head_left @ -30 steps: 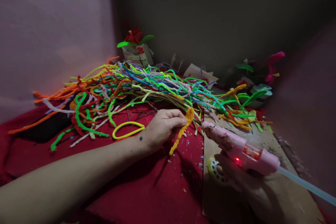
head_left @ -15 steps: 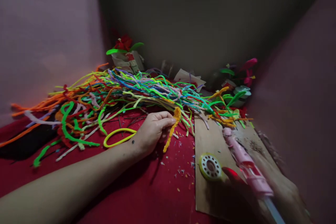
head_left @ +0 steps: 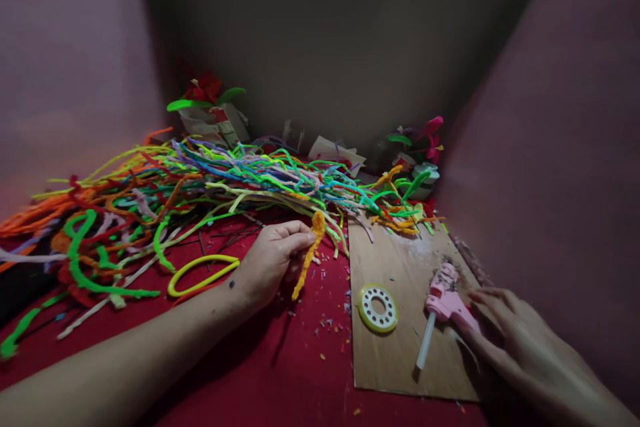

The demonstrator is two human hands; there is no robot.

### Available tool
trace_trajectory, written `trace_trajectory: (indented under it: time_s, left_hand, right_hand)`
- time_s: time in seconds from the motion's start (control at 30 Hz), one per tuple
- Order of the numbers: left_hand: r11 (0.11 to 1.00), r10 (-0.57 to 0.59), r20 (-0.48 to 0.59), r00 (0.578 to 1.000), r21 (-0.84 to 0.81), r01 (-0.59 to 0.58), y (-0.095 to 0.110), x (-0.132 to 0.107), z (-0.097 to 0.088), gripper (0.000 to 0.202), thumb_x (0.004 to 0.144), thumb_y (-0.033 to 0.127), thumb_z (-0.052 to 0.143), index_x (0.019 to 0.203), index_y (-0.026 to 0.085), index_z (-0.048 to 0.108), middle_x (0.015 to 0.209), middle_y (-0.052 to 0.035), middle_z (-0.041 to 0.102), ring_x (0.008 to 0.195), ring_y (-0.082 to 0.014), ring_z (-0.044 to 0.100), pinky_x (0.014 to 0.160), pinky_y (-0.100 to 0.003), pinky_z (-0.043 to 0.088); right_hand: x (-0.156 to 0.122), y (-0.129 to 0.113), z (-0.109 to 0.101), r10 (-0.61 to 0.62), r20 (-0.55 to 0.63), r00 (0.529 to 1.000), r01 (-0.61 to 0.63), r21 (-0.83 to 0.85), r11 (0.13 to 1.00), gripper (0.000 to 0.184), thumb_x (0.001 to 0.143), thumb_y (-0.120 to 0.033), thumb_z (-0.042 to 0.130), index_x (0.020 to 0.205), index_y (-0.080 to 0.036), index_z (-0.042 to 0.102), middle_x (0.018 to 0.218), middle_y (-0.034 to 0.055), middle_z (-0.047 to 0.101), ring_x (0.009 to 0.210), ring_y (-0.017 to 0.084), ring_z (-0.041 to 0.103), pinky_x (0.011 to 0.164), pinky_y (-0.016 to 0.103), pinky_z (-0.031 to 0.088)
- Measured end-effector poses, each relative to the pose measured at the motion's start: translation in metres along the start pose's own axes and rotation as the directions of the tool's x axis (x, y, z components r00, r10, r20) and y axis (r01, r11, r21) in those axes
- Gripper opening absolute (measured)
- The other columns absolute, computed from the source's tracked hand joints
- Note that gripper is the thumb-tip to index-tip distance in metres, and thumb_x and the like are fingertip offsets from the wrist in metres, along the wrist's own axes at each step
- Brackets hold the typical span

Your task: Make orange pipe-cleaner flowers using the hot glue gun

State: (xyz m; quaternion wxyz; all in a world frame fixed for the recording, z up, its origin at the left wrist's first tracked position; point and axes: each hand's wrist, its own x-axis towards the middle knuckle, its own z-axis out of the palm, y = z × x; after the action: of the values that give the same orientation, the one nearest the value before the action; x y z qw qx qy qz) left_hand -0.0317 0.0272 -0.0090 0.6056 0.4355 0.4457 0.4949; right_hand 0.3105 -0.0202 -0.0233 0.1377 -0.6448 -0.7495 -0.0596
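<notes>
My left hand (head_left: pixel 277 257) is closed, pinching a yellow-orange pipe cleaner (head_left: pixel 306 263) whose upper end curls into a small loop. The rest of the pipe cleaner hangs down over the red cloth. At the right, a pink glue gun (head_left: pixel 443 300) lies on a wooden board (head_left: pixel 390 367), with a translucent glue stick (head_left: pixel 425 340) poking out of its back. My right hand (head_left: pixel 515 333) is beside its handle, fingers stretched out and apart, the thumb near the handle's end. Whether the thumb touches the handle I cannot tell.
A roll of tape (head_left: pixel 377 309) with a yellow rim lies on the board. Behind is a broad heap of coloured pipe cleaners (head_left: pixel 260 173). A yellow loop (head_left: pixel 203 273) lies by my left wrist. Red flowers (head_left: pixel 205 88) and pink flowers (head_left: pixel 433 133) stand at the back. Scraps dot the red cloth (head_left: pixel 310 360).
My right hand has put the glue gun down on the board and its fingers have loosened from it. The left hand keeps its pinch on the pipe cleaner. The view has shifted right.
</notes>
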Motion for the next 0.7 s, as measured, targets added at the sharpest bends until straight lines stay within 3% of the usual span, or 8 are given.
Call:
trace_trajectory:
  time_s: [0.07,0.1,0.2,0.27,0.37,0.5,0.7]
  left_hand:
    - [1.0,-0.007,-0.004,1.0,0.006,0.007,0.001,0.0,0.001,0.021,0.071,0.025,0.059,0.058,0.016,0.046,0.042,0.0084,0.036,0.033,-0.0028,0.027,0.035,-0.018,0.016]
    - [1.0,-0.013,-0.006,1.0,0.011,0.013,0.001,-0.001,0.001,0.021,0.071,0.025,0.059,0.058,0.016,0.045,0.042,0.0085,0.036,0.033,-0.0026,0.027,0.035,-0.017,0.016]
    - [1.0,-0.023,-0.005,1.0,0.021,0.023,0.001,-0.002,0.003,0.022,0.072,0.025,0.058,0.057,0.016,0.044,0.041,0.0089,0.034,0.032,-0.0021,0.026,0.034,-0.016,0.016]
    - [0.999,-0.026,0.008,1.0,0.022,0.026,0.001,-0.002,0.003,0.022,0.073,0.025,0.058,0.058,0.016,0.044,0.042,0.0092,0.033,0.032,-0.0019,0.026,0.034,-0.016,0.016]
    - [0.999,-0.031,0.017,0.999,0.029,0.03,0.0,-0.003,0.003,0.022,0.073,0.026,0.058,0.058,0.016,0.044,0.042,0.0095,0.033,0.032,-0.0019,0.025,0.033,-0.016,0.016]
    - [0.999,-0.033,0.006,0.999,0.039,0.033,0.001,-0.003,0.004,0.023,0.072,0.027,0.058,0.058,0.016,0.044,0.041,0.0094,0.033,0.032,-0.0021,0.025,0.032,-0.015,0.016]
    - [0.998,-0.053,0.007,0.999,0.03,0.053,0.001,-0.003,0.004,0.024,0.07,0.026,0.059,0.056,0.017,0.042,0.041,0.0095,0.032,0.031,-0.0019,0.024,0.032,-0.015,0.016]
  right_hand:
    - [0.013,-0.009,-0.009,0.022,-0.008,1.0,-0.022,0.015,1.0,0.034,0.078,-0.045,0.049,0.098,-0.022,0.064,0.098,0.0115,0.065,0.087,0.027,0.063,0.07,0.037,0.052]
    - [0.023,-0.016,-0.013,0.065,-0.028,0.998,-0.064,0.047,0.997,0.033,0.08,-0.043,0.046,0.095,-0.02,0.064,0.093,0.0116,0.066,0.08,0.026,0.064,0.065,0.036,0.051]
    - [0.068,-0.04,-0.014,0.046,0.177,0.983,-0.074,0.156,0.985,0.03,0.081,-0.027,0.043,0.102,-0.021,0.063,0.079,0.0046,0.07,0.067,0.018,0.065,0.06,0.026,0.049]
    - [0.1,-0.052,-0.008,0.007,0.26,0.966,-0.009,0.006,1.0,0.033,0.08,-0.021,0.044,0.106,-0.021,0.063,0.083,0.0039,0.071,0.069,0.016,0.065,0.061,0.023,0.047]
    - [0.136,-0.062,0.006,0.03,0.259,0.965,-0.002,-0.106,0.994,0.03,0.076,-0.021,0.049,0.101,-0.02,0.067,0.088,0.01,0.07,0.08,0.023,0.066,0.063,0.027,0.046]
    - [0.149,-0.063,0.015,0.055,0.268,0.962,0.005,-0.218,0.976,0.022,0.074,-0.022,0.053,0.083,-0.017,0.072,0.082,0.0167,0.07,0.079,0.029,0.066,0.062,0.032,0.045]
    - [0.143,-0.053,0.008,0.086,0.172,0.981,-0.049,-0.21,0.976,0.027,0.075,-0.023,0.049,0.088,-0.023,0.072,0.084,0.0129,0.071,0.079,0.027,0.066,0.063,0.032,0.045]
